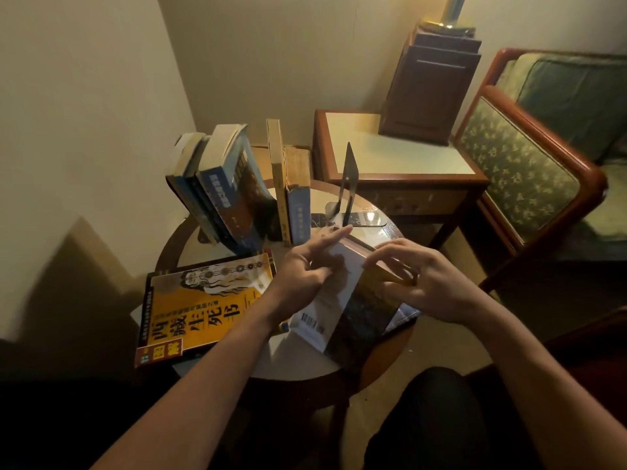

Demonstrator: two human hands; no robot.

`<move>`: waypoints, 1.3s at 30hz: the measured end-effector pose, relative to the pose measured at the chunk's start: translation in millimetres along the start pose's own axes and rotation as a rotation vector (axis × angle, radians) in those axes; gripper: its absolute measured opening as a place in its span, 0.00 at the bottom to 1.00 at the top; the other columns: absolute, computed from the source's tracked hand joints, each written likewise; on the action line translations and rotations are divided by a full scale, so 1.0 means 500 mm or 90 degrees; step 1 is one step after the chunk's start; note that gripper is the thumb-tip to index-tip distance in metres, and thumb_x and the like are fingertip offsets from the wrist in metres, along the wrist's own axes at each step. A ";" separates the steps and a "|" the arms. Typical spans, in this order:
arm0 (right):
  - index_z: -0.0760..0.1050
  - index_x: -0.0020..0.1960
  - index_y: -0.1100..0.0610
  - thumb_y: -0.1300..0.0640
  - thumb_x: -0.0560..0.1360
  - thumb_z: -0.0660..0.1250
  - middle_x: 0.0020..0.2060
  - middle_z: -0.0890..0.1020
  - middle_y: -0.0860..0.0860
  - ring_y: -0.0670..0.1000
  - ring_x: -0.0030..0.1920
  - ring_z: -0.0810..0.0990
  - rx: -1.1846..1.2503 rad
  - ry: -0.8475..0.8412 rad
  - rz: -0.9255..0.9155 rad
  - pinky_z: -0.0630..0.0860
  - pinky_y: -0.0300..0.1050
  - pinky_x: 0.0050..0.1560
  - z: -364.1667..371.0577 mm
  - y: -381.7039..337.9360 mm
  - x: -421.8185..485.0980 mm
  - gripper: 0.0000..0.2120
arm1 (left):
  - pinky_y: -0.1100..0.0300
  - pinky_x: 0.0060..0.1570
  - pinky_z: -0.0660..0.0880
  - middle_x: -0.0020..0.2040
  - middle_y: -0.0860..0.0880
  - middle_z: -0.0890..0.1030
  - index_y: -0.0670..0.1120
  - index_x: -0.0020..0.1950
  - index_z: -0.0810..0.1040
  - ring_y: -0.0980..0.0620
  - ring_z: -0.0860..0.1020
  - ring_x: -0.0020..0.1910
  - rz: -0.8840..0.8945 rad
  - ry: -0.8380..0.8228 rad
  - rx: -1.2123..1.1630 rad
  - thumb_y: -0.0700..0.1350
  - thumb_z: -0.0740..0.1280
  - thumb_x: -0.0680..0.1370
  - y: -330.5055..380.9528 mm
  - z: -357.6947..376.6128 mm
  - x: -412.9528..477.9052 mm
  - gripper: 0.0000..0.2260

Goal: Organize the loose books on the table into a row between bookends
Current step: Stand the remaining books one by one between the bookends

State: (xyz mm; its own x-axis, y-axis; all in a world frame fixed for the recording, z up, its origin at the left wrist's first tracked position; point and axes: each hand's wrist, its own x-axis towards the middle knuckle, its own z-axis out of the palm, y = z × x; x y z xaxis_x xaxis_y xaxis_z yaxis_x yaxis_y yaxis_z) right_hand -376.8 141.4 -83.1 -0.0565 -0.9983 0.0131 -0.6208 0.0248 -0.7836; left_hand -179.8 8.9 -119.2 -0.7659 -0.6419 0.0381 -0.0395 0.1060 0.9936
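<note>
Dark-covered book (364, 313), one of the loose volumes, is tipped up on the near side of the round table (291, 361) between my two hands. My left hand (302, 271) holds its white back cover, forefinger stretched along the upper edge and the other fingers bent against the paper. My right hand (420, 283) has its fingers curled over the opposite edge. I judge the step in hand to be lifting this book to join the row at the back. There a leaning group of blue books (220, 188) and two upright books (291, 195) already stand, with the metal bookend (349, 184) set apart to their right. The next move calls for standing it in the gap beside the upright pair, then sliding the bookend in tight so the leaners straighten. A yellow book (207, 310) lies flat at front left, not yet in the row; its cover reads 西藏生死书, with 图解 at one corner. A barcode shows on the white cover; its small print and the blue spines' lettering are too blurred to read.
</note>
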 end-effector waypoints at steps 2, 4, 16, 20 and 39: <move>0.77 0.59 0.37 0.56 0.76 0.71 0.58 0.74 0.45 0.48 0.58 0.73 -0.117 -0.081 0.038 0.79 0.44 0.52 -0.006 -0.018 0.023 0.17 | 0.65 0.61 0.75 0.76 0.57 0.64 0.61 0.73 0.71 0.65 0.69 0.68 0.016 -0.006 0.009 0.28 0.58 0.79 -0.008 0.011 0.000 0.32; 0.76 0.60 0.35 0.52 0.77 0.70 0.54 0.74 0.47 0.48 0.53 0.73 -0.196 -0.108 0.055 0.75 0.41 0.47 0.000 -0.032 0.039 0.16 | 0.62 0.66 0.72 0.77 0.57 0.64 0.59 0.75 0.69 0.59 0.67 0.73 0.035 0.017 0.007 0.28 0.58 0.79 -0.019 0.024 -0.003 0.31; 0.73 0.62 0.33 0.53 0.77 0.71 0.43 0.72 0.44 0.46 0.40 0.73 -0.295 0.081 -0.007 0.71 0.37 0.34 0.025 -0.082 0.030 0.20 | 0.41 0.75 0.61 0.81 0.52 0.58 0.57 0.80 0.59 0.46 0.58 0.79 -0.004 0.120 0.448 0.53 0.63 0.82 -0.082 -0.077 -0.032 0.27; 0.72 0.63 0.34 0.54 0.77 0.71 0.44 0.70 0.44 0.45 0.41 0.72 -0.293 0.155 -0.032 0.71 0.34 0.35 0.004 -0.133 0.053 0.20 | 0.39 0.74 0.61 0.81 0.50 0.59 0.55 0.81 0.55 0.44 0.59 0.78 -0.105 0.155 0.610 0.63 0.61 0.80 -0.127 -0.205 -0.043 0.32; 0.74 0.69 0.39 0.53 0.79 0.66 0.46 0.71 0.50 0.46 0.43 0.70 -0.321 0.336 -0.105 0.71 0.35 0.41 0.060 -0.386 0.285 0.20 | 0.41 0.78 0.42 0.82 0.51 0.44 0.55 0.81 0.40 0.45 0.40 0.80 -0.188 0.138 0.770 0.74 0.41 0.76 -0.260 -0.319 -0.118 0.38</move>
State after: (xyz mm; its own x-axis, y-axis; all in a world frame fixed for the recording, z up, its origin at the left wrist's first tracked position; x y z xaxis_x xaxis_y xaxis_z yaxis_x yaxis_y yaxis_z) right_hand -241.9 -7.5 51.3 -0.2210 -0.8368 0.5010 -0.9296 0.0253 -0.3678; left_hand -27.2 -88.3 -233.5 -0.5117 -0.8583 -0.0382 -0.8386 0.4893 0.2396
